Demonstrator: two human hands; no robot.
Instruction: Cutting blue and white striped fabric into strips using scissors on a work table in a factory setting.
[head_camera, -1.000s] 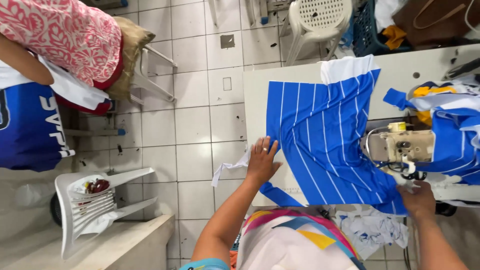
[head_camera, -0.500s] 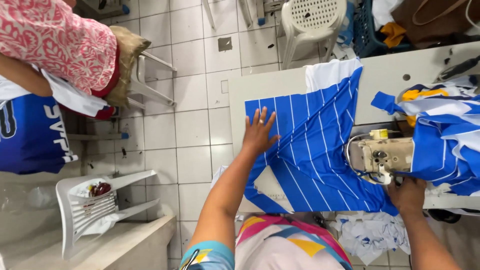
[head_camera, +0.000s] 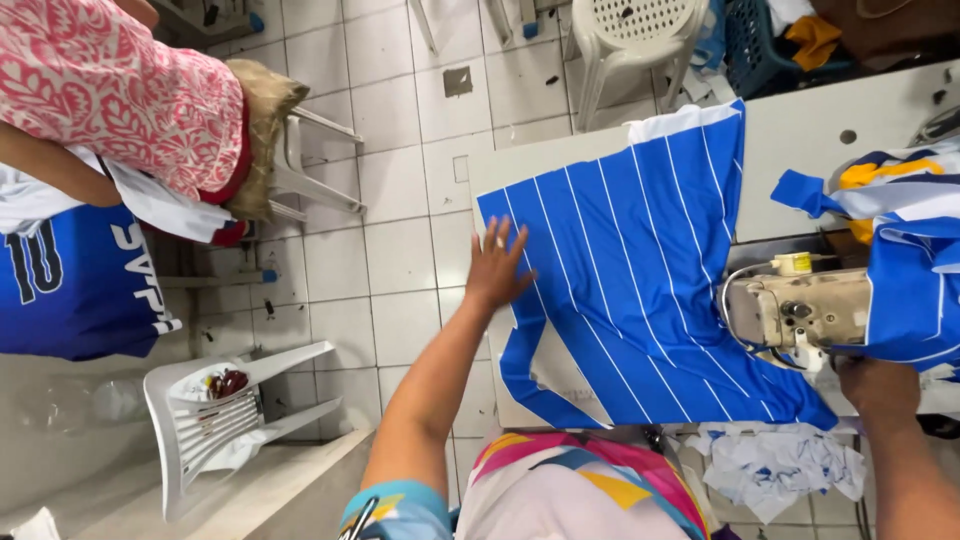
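A blue fabric panel with white stripes (head_camera: 640, 270) lies spread over the white sewing table (head_camera: 800, 130). My left hand (head_camera: 497, 266) rests flat on the fabric's left edge, fingers spread. My right hand (head_camera: 880, 385) sits at the table's near right, beside the beige sewing machine (head_camera: 795, 310), touching blue cloth under the machine; its fingers are mostly hidden. More blue, white and yellow fabric (head_camera: 900, 230) is piled to the right of the machine.
Another person in a pink patterned top (head_camera: 120, 100) sits at upper left holding a blue jersey (head_camera: 80, 280). A tipped white plastic chair (head_camera: 230, 410) lies at lower left, a white stool (head_camera: 640, 40) beyond the table. Fabric scraps (head_camera: 775, 465) hang by my lap.
My left hand has slid away from me along the fabric's left edge, smoothing it flat. The view shifted, so table and machine appear lower and more central. The right hand stays by the machine.
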